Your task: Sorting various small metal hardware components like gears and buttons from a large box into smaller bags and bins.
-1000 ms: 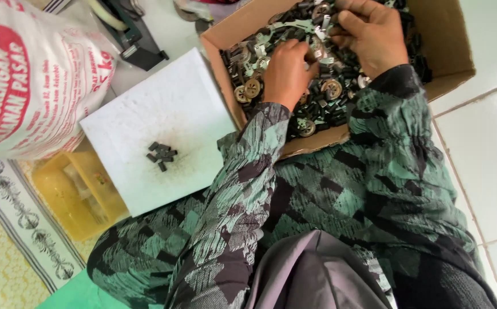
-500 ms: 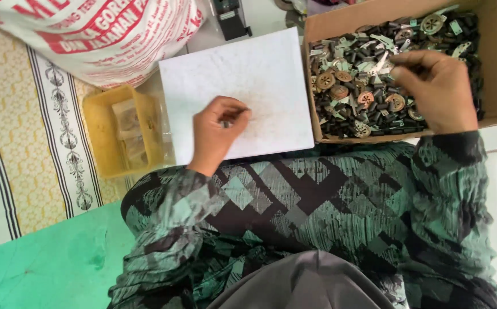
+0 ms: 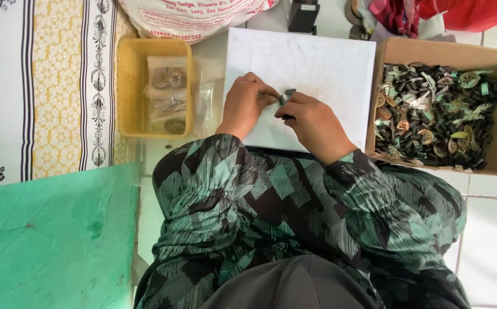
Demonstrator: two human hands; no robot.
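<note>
Left hand (image 3: 245, 106): curled over the white board (image 3: 317, 68), its fingers pinched on one end of a small dark part (image 3: 287, 96).
Right hand (image 3: 314, 123): fingers closed on the part's other end.
Part's place: held between both hands, just above the board.
Handling: judged light, stiff and easily dropped; best taken by fingertips at its ends.
Cardboard box (image 3: 431, 54): heaped with dark and brass-coloured parts, beside the right hand.
Yellow tray (image 3: 127, 86): bagged pieces held in it, to the left.
</note>
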